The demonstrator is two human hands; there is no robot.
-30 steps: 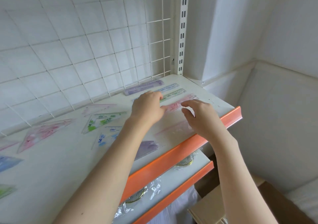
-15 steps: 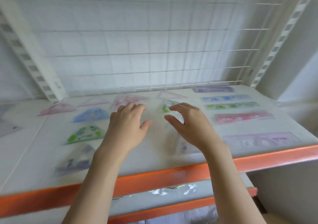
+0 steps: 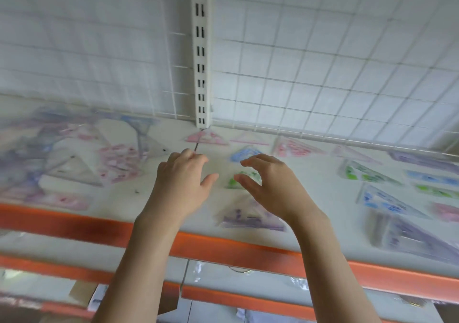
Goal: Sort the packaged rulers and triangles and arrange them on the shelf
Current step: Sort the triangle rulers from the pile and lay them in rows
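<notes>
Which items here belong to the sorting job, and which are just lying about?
Job: unsorted heap; laid-out triangles, e.g. green triangle; rulers at right; shelf.
Not job: wire grid; cellophane-wrapped goods on the lower shelf.

A white wire grid panel (image 3: 323, 57) backs the shelving, its squares running across the whole width. A white slotted upright (image 3: 202, 49) stands in front of it, reaching down to the back edge of the top board. An orange front strip (image 3: 223, 248) runs along that board's near edge. Below it sits a lower shelf (image 3: 216, 276) with its own orange strip (image 3: 248, 300), carrying crinkled clear plastic wrapping (image 3: 300, 284). At the bottom left, brown cardboard (image 3: 79, 293) shows, blurred.
</notes>
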